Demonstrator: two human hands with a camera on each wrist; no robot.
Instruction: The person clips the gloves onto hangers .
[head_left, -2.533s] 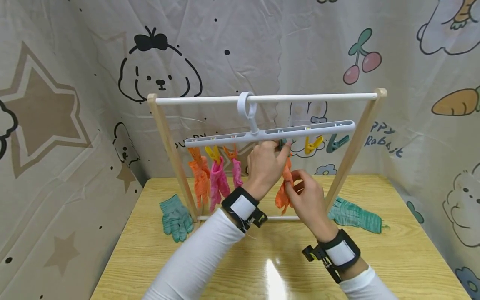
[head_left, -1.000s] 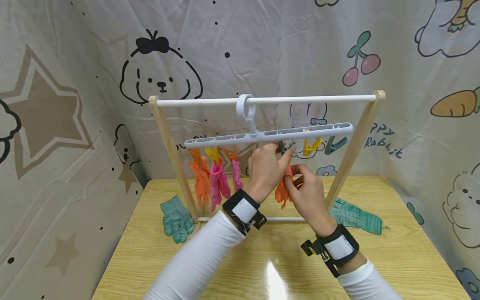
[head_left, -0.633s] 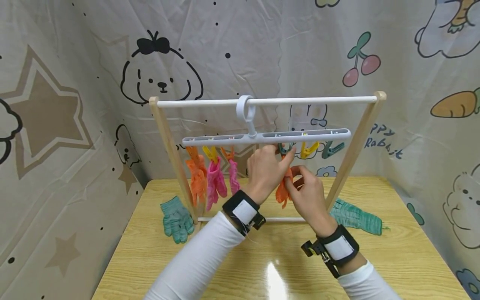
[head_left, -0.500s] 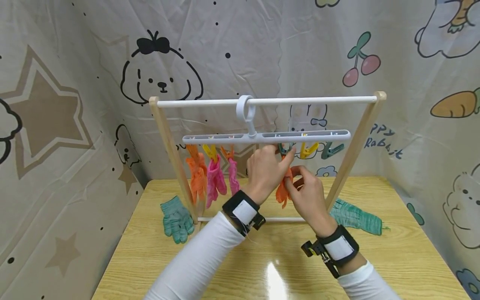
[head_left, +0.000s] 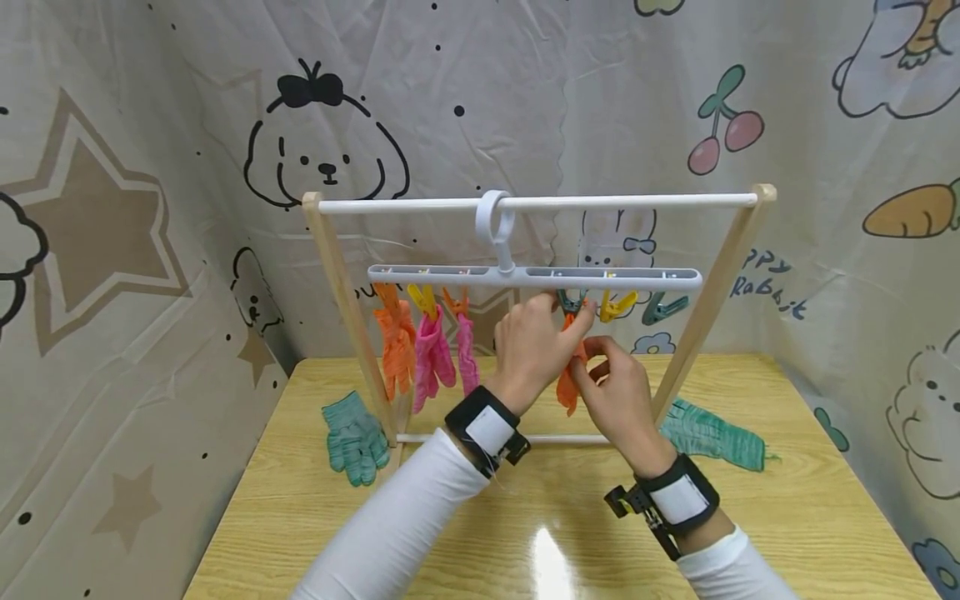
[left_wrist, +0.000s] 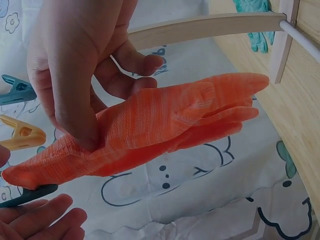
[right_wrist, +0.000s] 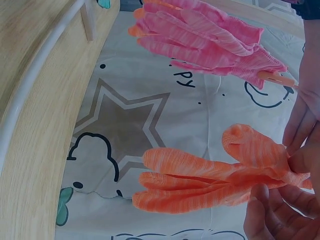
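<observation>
In the head view, my left hand (head_left: 534, 343) is under the white hanger, with thumb and fingers around a dark green clothespin (head_left: 572, 302). The cuff of an orange glove (left_wrist: 165, 122) is at that clothespin's end. Below it, my right hand (head_left: 617, 392) pinches the same glove between thumb and fingers. The left wrist view shows the green clothespin (left_wrist: 30, 196) touching the cuff beside my left fingertips (left_wrist: 50, 217). In the right wrist view the glove (right_wrist: 190, 175) trails away from my right fingers (right_wrist: 257, 212). Whether the clothespin grips the cuff I cannot tell.
The hanger (head_left: 465, 276) hangs from a rack bar (head_left: 637, 201). At left, clothespins hold another orange glove (head_left: 397, 346) and pink gloves (head_left: 432, 358). A yellow clothespin (head_left: 618, 305) and a green one (head_left: 665, 307) hang at right. Green gloves (head_left: 355, 437) (head_left: 712, 433) lie on the table (head_left: 465, 542).
The hanger, tilted up on its right earlier, now sits level. My left thumb has shifted slightly right and down, showing more of the green clothespin. The orange glove looks narrower; my right hand barely moved.
</observation>
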